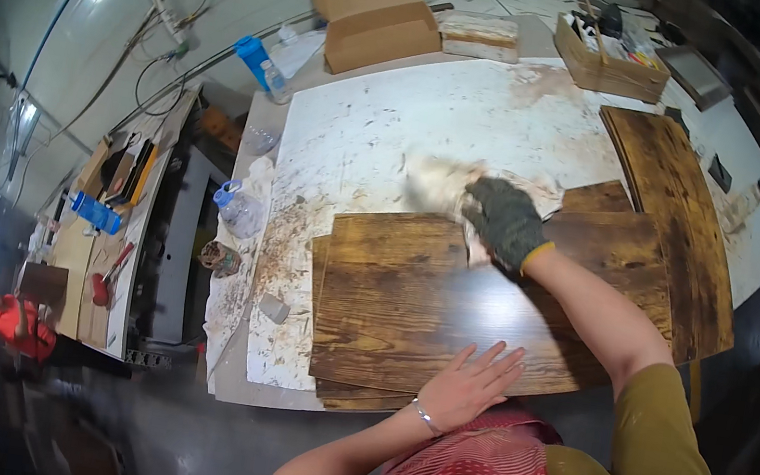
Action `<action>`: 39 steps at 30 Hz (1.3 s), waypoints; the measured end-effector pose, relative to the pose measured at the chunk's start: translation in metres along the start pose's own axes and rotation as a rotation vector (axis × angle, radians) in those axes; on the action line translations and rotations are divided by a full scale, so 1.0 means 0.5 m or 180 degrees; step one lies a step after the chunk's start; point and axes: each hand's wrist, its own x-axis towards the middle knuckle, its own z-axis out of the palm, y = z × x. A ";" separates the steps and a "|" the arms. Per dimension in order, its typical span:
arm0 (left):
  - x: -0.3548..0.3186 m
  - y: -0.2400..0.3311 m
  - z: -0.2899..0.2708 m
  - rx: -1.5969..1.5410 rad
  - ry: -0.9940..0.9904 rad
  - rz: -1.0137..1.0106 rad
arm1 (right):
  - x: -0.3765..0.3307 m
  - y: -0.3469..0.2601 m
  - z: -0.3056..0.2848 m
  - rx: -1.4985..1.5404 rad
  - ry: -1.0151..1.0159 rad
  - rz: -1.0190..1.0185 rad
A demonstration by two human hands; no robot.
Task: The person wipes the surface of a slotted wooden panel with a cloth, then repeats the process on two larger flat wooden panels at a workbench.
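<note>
A dark-grained brown wooden board (391,297) lies in front of me on top of other boards, whose edges stick out at the left and near sides. My left hand (474,387), bare with a bracelet at the wrist, rests flat near the board's close edge, fingers spread. On my right hand (506,224) is a dark glove with a yellow cuff; it is closed on a whitish stained rag (541,194) at the board's far edge. Part of the rag is blurred, and the gloved fingers partly hide it. Light glares off the middle of the board.
More brown boards (673,191) are stacked at the right on the stained white tabletop (366,129). Toward the back stand an open cardboard box (379,33) and a box of tools (607,70). Clear bottles (238,208) line the left edge. A person in orange (25,329) is far left.
</note>
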 end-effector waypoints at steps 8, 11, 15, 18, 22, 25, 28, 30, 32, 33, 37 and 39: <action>-0.010 0.003 0.044 -0.0509 -0.0284 -0.0219 | 0.056 -0.396 0.192 0.1221 -0.0251 -0.2501; -0.012 0.003 0.037 -0.1217 -0.0904 -0.0622 | -0.008 -0.411 0.096 0.2254 0.0262 -0.2999; -0.002 -0.011 0.002 0.0262 -0.0239 -0.0136 | -0.005 -0.156 0.033 0.0435 0.0386 -0.1179; 0.005 0.000 -0.009 0.0669 -0.0016 -0.0105 | -0.116 -0.051 0.033 -0.0094 0.0397 -0.0401; 0.004 -0.001 -0.020 0.0150 -0.0316 0.0000 | -0.417 -0.037 -0.107 0.0312 -0.0084 -0.0250; 0.015 -0.068 -0.071 -0.0996 -0.0089 0.0307 | -0.603 0.028 -0.302 -0.0465 -0.0103 0.1963; 0.012 -0.171 -0.170 -0.0970 0.0676 -0.0989 | -0.719 0.049 -0.414 -0.0462 -0.0448 0.2757; -0.013 -0.213 -0.222 0.0755 0.1146 -0.1490 | -0.746 0.055 -0.434 0.0573 -0.0742 0.3300; -0.037 -0.229 -0.244 0.0845 0.1243 -0.1748 | -0.758 0.049 -0.420 0.0250 -0.0527 0.2566; -0.049 -0.232 -0.244 0.0797 0.1198 -0.1855 | -0.759 0.045 -0.410 -0.0072 -0.0815 0.1721; -0.097 -0.267 -0.207 0.0296 0.0819 -0.2537 | -0.750 0.064 -0.383 -0.0036 -0.0744 0.1231; -0.119 -0.311 -0.183 -0.0627 0.0738 -0.3461 | -0.747 0.079 -0.375 0.0418 -0.0541 0.1086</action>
